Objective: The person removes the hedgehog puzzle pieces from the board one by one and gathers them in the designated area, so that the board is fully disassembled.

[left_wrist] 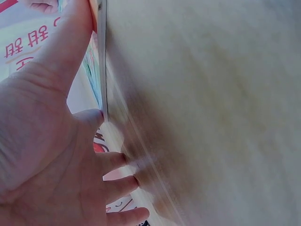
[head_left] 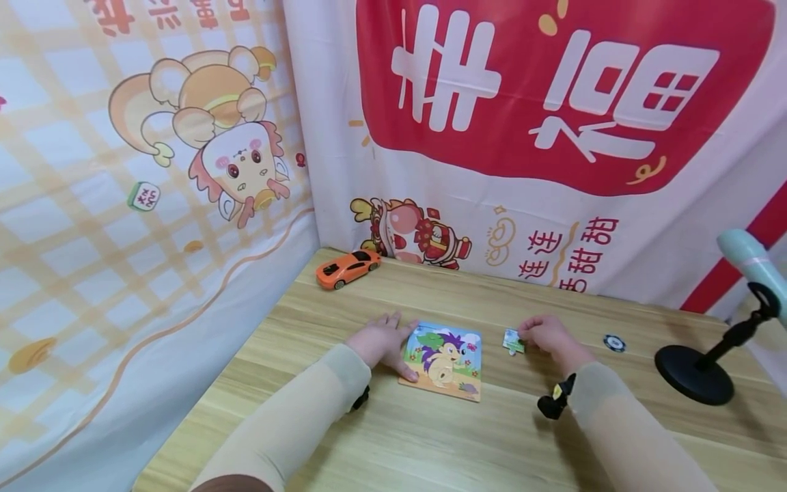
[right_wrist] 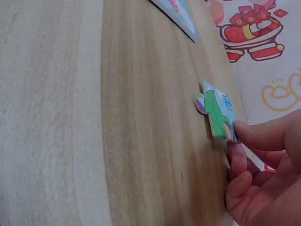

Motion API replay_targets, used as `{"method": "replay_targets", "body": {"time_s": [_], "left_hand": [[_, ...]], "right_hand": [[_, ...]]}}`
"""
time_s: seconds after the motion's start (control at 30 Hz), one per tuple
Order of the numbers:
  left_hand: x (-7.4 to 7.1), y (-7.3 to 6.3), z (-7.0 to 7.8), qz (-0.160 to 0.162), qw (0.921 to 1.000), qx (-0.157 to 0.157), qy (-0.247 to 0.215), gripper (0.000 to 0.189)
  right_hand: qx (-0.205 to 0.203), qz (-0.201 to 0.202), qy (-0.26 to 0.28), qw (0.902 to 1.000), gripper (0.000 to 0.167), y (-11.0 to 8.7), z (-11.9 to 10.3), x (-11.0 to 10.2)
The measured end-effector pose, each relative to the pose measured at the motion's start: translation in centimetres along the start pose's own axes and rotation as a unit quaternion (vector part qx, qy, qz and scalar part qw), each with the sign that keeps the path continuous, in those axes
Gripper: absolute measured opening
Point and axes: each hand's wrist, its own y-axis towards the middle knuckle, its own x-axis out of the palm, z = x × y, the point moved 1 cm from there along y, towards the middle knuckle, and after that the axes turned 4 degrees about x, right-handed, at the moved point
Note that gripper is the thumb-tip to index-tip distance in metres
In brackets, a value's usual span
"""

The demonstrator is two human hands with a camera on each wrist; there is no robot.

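Note:
A square hedgehog jigsaw puzzle (head_left: 444, 362) lies flat on the wooden table. My left hand (head_left: 382, 345) spreads its fingers along the puzzle's left side, thumb lying over the lower left part. In the left wrist view this hand (left_wrist: 61, 127) reaches past the puzzle's thin edge (left_wrist: 102, 61). To the right of the puzzle, my right hand (head_left: 546, 335) pinches a jigsaw piece (head_left: 513, 340) by its right side. The right wrist view shows the piece (right_wrist: 218, 110), blue and green with a rounded tab, between thumb and fingers of the right hand (right_wrist: 263, 165), close over the wood.
An orange toy car (head_left: 348, 269) stands at the table's back left corner. Right of my right hand lies a small dark round disc (head_left: 614, 343). A black stand (head_left: 695, 374) holding a light-blue object (head_left: 751, 263) is at the far right. Printed cloth (head_left: 522, 102) hangs behind the table.

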Motion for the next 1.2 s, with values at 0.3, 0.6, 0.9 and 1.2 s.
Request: {"method": "replay_targets", "body": {"time_s": [0.3,0.6,0.9,1.2], "left_hand": [[0.1,0.2,-0.2,-0.002,1.0000,-0.003,-0.009,0.130],[-0.2,0.0,-0.3,-0.002,0.9999,-0.005,-0.013,0.129],[-0.1,0.2,-0.6,-0.014,0.9996,-0.011,-0.023,0.129],[0.0,0.1,-0.4,-0.012,0.9996,-0.009,-0.023,0.128]], "right_hand": [[-0.065,0.021,-0.068,0.9954,0.020,0.8,-1.9,1.3],[-0.112,-0.023,-0.085,0.9898,0.027,-0.6,-7.5,5.8],[-0.140,-0.044,-0.168,0.9748,0.029,-0.7,-8.8,11.3],[-0.153,-0.043,-0.171,0.9724,0.033,-0.4,-7.6,13.1]]}}
